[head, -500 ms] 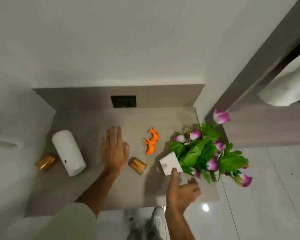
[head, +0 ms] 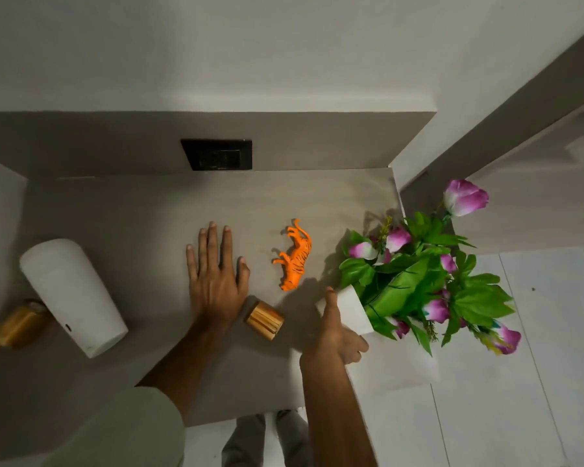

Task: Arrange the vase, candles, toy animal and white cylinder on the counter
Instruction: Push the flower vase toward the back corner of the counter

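Observation:
A white vase with green leaves and pink flowers stands at the counter's right edge. My right hand wraps it, thumb on its left side, fingers curled at its lower right. My left hand lies flat on the counter, fingers apart, holding nothing. A gold candle sits between my two hands. An orange toy tiger lies beyond it. The tall white cylinder stands at the left, with a second gold candle partly hidden behind it.
A black socket plate is set in the back wall of the niche. Walls close the counter at left and back. A pale tiled floor lies to the right. My shoes show below the front edge.
My right hand has closed in around the vase, thumb sliding up its side. My left hand stays flat in the same place.

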